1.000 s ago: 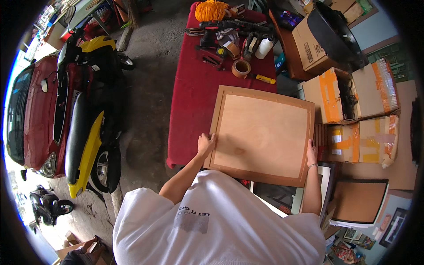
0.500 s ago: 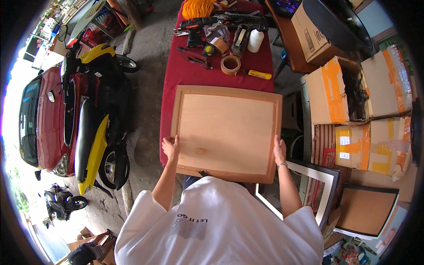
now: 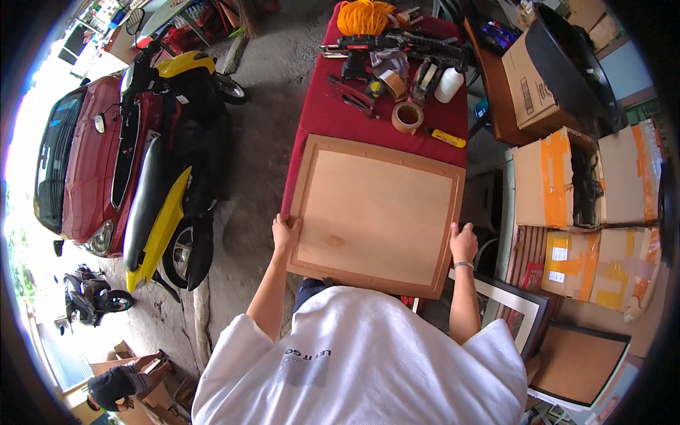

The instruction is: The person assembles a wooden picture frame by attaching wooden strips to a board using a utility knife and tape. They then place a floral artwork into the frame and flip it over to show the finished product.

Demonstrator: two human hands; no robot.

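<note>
A large wooden picture frame point(image 3: 375, 212) with a plain brown backing board lies face down over the near end of a table covered in red cloth point(image 3: 333, 113). My left hand point(image 3: 286, 234) grips the frame's left edge near its lower corner. My right hand point(image 3: 464, 243), with a bracelet on the wrist, grips the right edge near the lower corner. The frame's near edge sits just in front of my white shirt.
The table's far end holds a roll of brown tape point(image 3: 407, 117), a yellow utility knife point(image 3: 448, 137), a white bottle point(image 3: 449, 85), an orange cord point(image 3: 365, 15) and tools. Taped cardboard boxes point(image 3: 567, 184) and framed pictures point(image 3: 510, 304) are at right. A yellow scooter point(image 3: 166, 184) and red car point(image 3: 78, 163) are at left.
The frame has moved left and squared up over the table's near end, with both hands still on its side edges. The camera view has shifted toward the table.
</note>
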